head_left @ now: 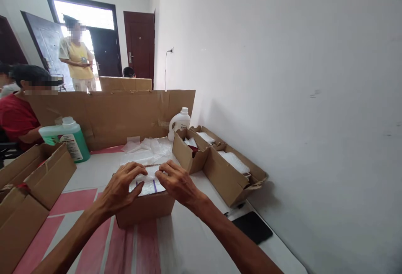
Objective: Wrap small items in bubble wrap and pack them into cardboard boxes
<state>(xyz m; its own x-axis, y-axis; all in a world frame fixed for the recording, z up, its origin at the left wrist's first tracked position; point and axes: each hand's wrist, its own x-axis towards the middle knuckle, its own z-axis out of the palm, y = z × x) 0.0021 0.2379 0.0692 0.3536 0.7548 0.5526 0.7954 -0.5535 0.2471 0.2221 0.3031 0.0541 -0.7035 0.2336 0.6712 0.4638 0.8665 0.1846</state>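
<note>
A small open cardboard box (146,210) stands on the table in front of me. In its top lies a white bubble-wrapped packet (147,187) with purple stripes. My left hand (125,184) is over the box's left side, fingers curved and thumb spread away from them, touching the wrap. At the right side, my right hand (176,182) has its fingers curled together on the edge of the bubble wrap. Its fingertips are partly hidden. What lies inside the wrap cannot be made out.
Cardboard boxes with wrapped packets (234,162) stand right, near a black flat object (253,227). More boxes (52,177) and a green-liquid bottle (70,140) are left. Behind lie clear plastic bags (147,150), a white jug (180,121) and a cardboard barrier (125,115). People are beyond.
</note>
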